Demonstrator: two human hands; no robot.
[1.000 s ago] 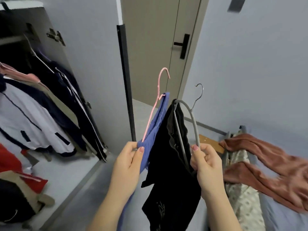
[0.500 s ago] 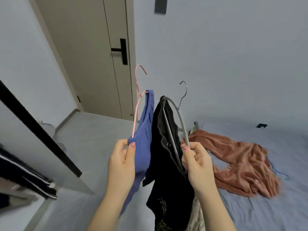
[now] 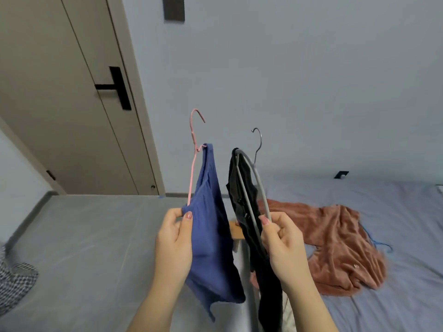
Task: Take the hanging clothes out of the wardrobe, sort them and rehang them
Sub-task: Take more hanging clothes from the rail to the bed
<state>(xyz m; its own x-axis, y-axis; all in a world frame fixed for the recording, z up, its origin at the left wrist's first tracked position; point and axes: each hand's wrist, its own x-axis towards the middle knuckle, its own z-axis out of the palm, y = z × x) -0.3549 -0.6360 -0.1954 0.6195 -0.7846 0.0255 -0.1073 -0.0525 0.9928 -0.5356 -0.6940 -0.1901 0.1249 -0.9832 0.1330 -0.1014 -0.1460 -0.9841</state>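
Note:
My left hand [image 3: 173, 243] grips the lower end of a pink wire hanger [image 3: 193, 159] together with the blue garment [image 3: 211, 236] draped over it. My right hand [image 3: 284, 248] grips a grey hanger [image 3: 257, 185] that carries a black garment [image 3: 249, 212]. Both hangers are held upright in front of me, hooks pointing up, a little apart. A rust-brown garment [image 3: 335, 240] lies spread on the bed. The wardrobe is out of view.
The bed with its pale blue sheet [image 3: 395, 295] fills the lower right. A beige door with a black handle [image 3: 115, 88] stands at the left. Grey floor [image 3: 84, 248] lies before it, and a patterned cloth [image 3: 14, 281] shows at the left edge.
The view has swung right, away from the wardrobe toward the bed. Both hands keep the same grip on their hangers, which have stayed in front of me.

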